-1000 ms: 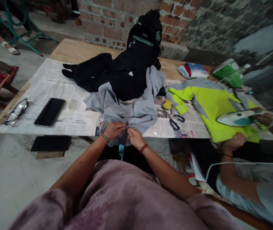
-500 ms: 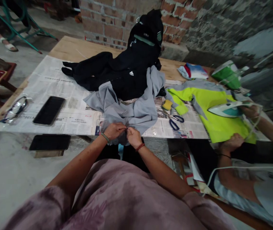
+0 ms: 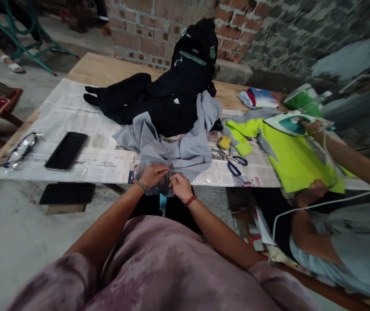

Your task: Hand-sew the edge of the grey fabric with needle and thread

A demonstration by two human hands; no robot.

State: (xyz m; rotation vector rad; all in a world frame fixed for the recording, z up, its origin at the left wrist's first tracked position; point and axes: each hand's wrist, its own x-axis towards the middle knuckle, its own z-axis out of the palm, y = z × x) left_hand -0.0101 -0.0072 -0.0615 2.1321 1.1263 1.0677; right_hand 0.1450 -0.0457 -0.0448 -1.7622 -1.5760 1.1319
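A grey garment (image 3: 181,149) lies bunched at the table's front edge, partly hanging over it. My left hand (image 3: 154,176) is over its near edge, thumb and fingers pinched together; a thin light thing shows at the tips, too small to name. Just to the right, my right hand (image 3: 181,186) is closed in a pinch, its fingertips slightly apart from the left ones. What it holds, if anything, is too small to make out. Behind the grey cloth is a black jacket (image 3: 159,97), and dark-handled scissors (image 3: 234,168) rest to the right beside a yellow sponge-like piece (image 3: 224,142).
Newspaper (image 3: 107,162) covers the table. A phone (image 3: 66,151) and glasses (image 3: 23,149) lie left. A black backpack (image 3: 194,52) stands behind. At right, a co-worker's hand holds an iron (image 3: 287,124) on a yellow-green garment (image 3: 298,162); the iron's cord (image 3: 327,203) crosses there.
My hands have moved slightly apart; their fingertips met before. The co-worker's iron has slid away from the table's front edge and a little left over the yellow-green garment.
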